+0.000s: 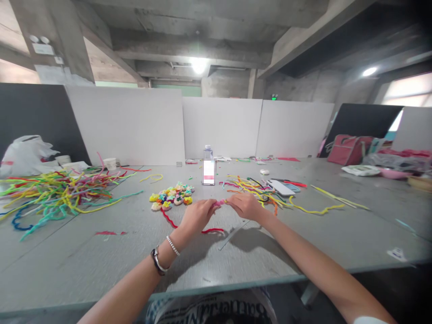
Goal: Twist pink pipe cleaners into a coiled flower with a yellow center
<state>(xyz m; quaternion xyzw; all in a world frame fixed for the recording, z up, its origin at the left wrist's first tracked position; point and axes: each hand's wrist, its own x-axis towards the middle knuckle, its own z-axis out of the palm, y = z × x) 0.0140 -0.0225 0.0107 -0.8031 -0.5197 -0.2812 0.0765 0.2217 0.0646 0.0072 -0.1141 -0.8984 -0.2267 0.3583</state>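
My left hand (pixel 197 216) and my right hand (pixel 245 206) meet over the grey table (pixel 101 261), both pinching a small pink fuzzy pipe-cleaner piece (pixel 221 204) between their fingertips. A red pipe cleaner (pixel 175 224) trails from under my left hand across the table. Just beyond my left hand lies a cluster of small colourful pipe-cleaner flowers (pixel 173 196). My left wrist wears bracelets.
A big heap of coloured pipe cleaners (pixel 57 191) covers the left side. More loose strands (pixel 256 189), a phone (pixel 281 187) and scissors lie right of centre. A bottle (pixel 208 171) stands behind. White panels wall the back; a pink bag (pixel 347 149) sits far right.
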